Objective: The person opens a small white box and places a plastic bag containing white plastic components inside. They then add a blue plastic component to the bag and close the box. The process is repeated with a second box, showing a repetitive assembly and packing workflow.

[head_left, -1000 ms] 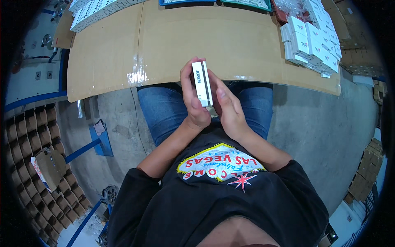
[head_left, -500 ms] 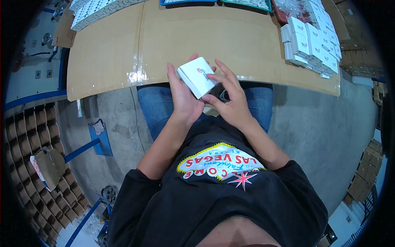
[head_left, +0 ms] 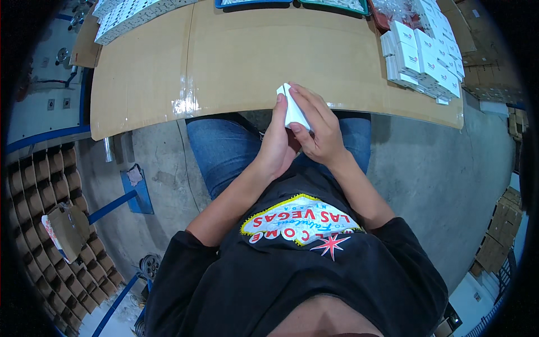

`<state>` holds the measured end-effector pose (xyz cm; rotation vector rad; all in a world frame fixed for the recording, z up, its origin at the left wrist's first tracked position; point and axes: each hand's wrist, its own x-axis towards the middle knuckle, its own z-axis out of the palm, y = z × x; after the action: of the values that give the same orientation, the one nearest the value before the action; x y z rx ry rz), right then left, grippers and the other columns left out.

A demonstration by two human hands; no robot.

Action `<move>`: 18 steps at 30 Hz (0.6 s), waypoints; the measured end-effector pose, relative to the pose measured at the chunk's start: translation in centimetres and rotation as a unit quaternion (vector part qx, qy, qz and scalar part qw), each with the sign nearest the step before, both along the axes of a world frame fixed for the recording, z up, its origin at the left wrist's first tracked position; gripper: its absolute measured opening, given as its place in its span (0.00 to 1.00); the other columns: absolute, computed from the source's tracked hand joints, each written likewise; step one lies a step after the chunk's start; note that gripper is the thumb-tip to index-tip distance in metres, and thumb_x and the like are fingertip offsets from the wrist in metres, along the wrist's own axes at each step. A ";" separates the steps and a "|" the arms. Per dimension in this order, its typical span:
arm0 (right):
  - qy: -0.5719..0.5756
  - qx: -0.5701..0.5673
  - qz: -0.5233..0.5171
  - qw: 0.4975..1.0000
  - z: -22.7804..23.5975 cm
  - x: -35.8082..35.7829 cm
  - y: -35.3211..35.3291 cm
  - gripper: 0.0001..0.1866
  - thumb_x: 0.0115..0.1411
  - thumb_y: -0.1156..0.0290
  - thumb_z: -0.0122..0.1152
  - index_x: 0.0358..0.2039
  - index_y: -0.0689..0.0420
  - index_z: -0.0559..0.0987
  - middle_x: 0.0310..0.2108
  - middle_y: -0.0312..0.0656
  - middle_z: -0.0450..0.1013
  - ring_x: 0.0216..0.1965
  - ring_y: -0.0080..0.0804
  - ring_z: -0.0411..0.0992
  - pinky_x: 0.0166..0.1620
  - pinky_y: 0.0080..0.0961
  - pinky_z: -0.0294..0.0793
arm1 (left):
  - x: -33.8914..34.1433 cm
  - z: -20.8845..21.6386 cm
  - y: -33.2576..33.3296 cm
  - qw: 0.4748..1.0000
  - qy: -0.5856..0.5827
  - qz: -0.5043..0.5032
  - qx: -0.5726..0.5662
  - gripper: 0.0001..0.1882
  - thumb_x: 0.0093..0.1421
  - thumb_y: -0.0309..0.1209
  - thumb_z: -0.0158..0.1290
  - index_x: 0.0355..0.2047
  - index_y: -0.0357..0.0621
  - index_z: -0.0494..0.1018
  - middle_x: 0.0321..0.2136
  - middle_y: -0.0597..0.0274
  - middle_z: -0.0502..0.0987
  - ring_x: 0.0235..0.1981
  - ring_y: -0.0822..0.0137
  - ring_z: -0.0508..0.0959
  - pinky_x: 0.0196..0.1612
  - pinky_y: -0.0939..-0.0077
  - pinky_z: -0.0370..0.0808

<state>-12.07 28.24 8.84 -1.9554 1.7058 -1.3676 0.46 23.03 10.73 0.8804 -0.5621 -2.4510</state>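
Observation:
Between both hands is a small white box (head_left: 295,115), tilted up on edge near the front of the table. My left hand (head_left: 277,137) grips its left side, with the thumb up along it. My right hand (head_left: 321,126) wraps its right side, fingers over the top and thumb against the near face. A narrow seam line shows near the box's upper end. Much of the box is hidden by my fingers and palms, and its printed face is out of sight.
The table (head_left: 241,67) is topped with brown cardboard. Stacked white boxes (head_left: 418,59) stand at its right, with a red tray (head_left: 382,21) behind. A blue tray (head_left: 252,5) and a green tray (head_left: 337,8) sit at the far edge. Patterned white boxes (head_left: 140,17) lie far left.
The white box has been turned from lying flat, printed face up, to standing on edge. Both hands have closed more around it and shifted slightly right.

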 end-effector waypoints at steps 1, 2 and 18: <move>-0.001 -0.016 -0.004 1.000 -0.1 0.1 -0.1 0.28 0.67 0.59 0.56 0.59 0.69 0.72 0.60 0.61 0.69 0.60 0.57 0.70 0.61 0.41 0.70 | 0.1 -0.2 0.1 1.000 0.008 -0.002 0.005 0.33 0.72 0.61 0.38 0.63 0.49 0.63 0.53 0.61 0.72 0.56 0.65 0.73 0.59 0.64 0.71; -0.004 -0.032 -0.007 0.999 -0.1 0.2 -0.1 0.27 0.67 0.60 0.58 0.58 0.70 0.73 0.58 0.61 0.71 0.59 0.58 0.71 0.60 0.41 0.71 | 0.1 -0.3 0.1 1.000 0.014 -0.003 0.009 0.33 0.72 0.60 0.38 0.64 0.50 0.62 0.54 0.61 0.72 0.57 0.65 0.72 0.60 0.64 0.70; -0.091 -0.023 0.019 0.995 -0.4 0.2 -0.1 0.24 0.69 0.63 0.55 0.58 0.69 0.74 0.57 0.60 0.73 0.58 0.58 0.72 0.61 0.41 0.71 | 0.0 0.4 0.4 1.000 -0.015 0.024 0.006 0.30 0.74 0.59 0.33 0.60 0.49 0.64 0.52 0.61 0.72 0.56 0.66 0.73 0.59 0.64 0.70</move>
<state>-11.84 28.16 8.43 -1.8148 1.5600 -1.5305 0.43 23.46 11.15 0.9266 -0.5325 -2.4044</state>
